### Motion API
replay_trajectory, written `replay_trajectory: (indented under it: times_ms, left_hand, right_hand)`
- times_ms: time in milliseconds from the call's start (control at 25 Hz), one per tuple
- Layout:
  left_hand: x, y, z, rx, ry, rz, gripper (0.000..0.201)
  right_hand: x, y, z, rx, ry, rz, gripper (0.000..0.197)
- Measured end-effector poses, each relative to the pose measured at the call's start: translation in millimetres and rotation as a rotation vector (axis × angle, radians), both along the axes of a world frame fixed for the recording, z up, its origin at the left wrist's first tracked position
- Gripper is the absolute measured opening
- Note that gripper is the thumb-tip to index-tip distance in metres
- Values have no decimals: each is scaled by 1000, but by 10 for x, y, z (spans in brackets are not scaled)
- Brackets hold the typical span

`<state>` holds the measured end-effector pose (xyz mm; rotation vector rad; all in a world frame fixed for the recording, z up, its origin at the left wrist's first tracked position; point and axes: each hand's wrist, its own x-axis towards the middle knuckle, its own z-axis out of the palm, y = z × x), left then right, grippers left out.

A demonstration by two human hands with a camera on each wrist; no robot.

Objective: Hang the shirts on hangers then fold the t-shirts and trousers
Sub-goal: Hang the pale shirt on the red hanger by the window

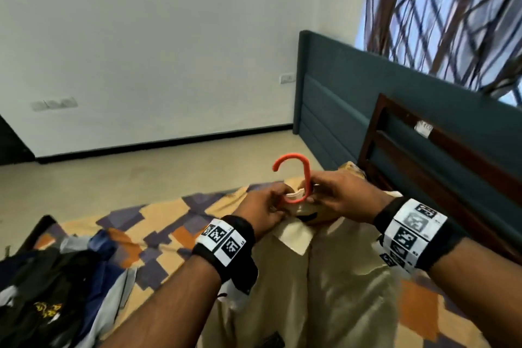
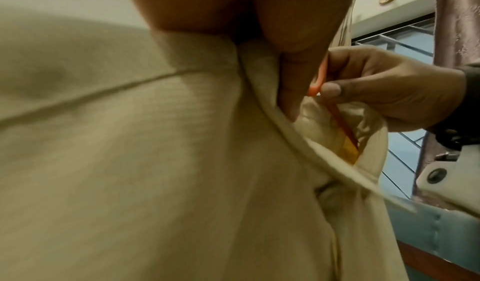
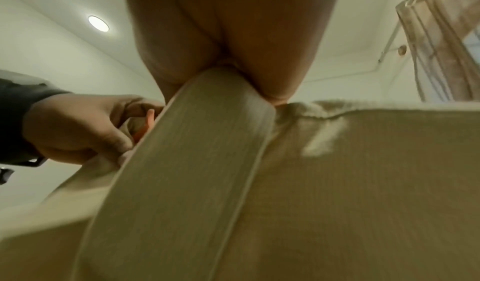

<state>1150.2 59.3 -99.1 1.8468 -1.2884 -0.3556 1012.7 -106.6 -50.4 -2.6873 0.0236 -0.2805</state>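
Both hands pinch at the neck of a pale beige, soft woven cotton shirt [image 1: 324, 277], right where the orange plastic hanger [image 1: 293, 175] rises out of it: the left hand [image 1: 261, 210] has thumb and fingertips curled onto the collar's left side, and the right hand [image 1: 343, 198] nips the collar's right side with its thumb against the hanger's stem, as the left wrist view shows. With the hanger as landmark, its hook stands clear above the knuckles, its lower curve sits inside the neck opening, and its arms are hidden under the cloth, so I cannot tell whether both shoulders are seated. The shirt hangs below the hanger toward the camera, over a bed cover [image 1: 175, 220] patterned in tan, purple and orange blocks; left of and below the hanger lies a heap of dark clothes [image 1: 56, 285]; behind and right of it stand a teal padded headboard [image 1: 333, 99] and a dark wooden frame [image 1: 409, 150]. The shirt looks light and limp: it should drape and slide rather than hold shape, so the collar band and the shoulder seams are the sensible holds. The hanger seems stiff, smooth and light; carrying is best done by its hook or stem.
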Motion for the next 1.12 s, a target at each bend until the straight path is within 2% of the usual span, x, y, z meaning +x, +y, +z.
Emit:
replay_trajectory:
  times_ms: [40, 160, 200, 240, 360, 440, 560, 720, 800, 1040, 1120]
  left_hand:
    - [64, 4, 123, -34, -38, 3, 34]
    - [225, 50, 424, -106, -65, 62, 26]
    - [288, 76, 499, -114, -62, 82, 22]
    - [361, 112, 556, -118, -79, 90, 18]
    - [631, 202, 693, -65, -195, 141, 24]
    - [792, 255, 810, -18, -246, 188, 22]
    - [946, 288, 1024, 67, -342, 244, 20]
    - [764, 113, 1425, -122, -194, 179, 19]
    - [672, -63, 1558, -210, -221, 157, 12]
    - [546, -257, 1837, -340, -275, 196, 11]
    - [518, -282, 1973, -389, -271, 237, 8]
  right_hand:
    - [-1, -42, 173, -1, -25, -24, 21]
    - [-28, -162, 695, 15, -93, -60, 29]
    - [-26, -212, 856, 16, -110, -65, 24]
    - [-17, -279, 997, -12, -137, -81, 19]
    - [56, -436, 1312, -144, -143, -112, 18]
    - [85, -443, 1446, -169, -155, -129, 12]
    - [159, -377, 1587, -196, -146, -137, 16]
    - [363, -304, 1784, -291, -146, -110, 17]
    - [478, -260, 1857, -299, -152, -101, 16]
    - [630, -207, 2070, -99, -181, -87, 20]
    - [612, -234, 2137, -16, -226, -96, 33]
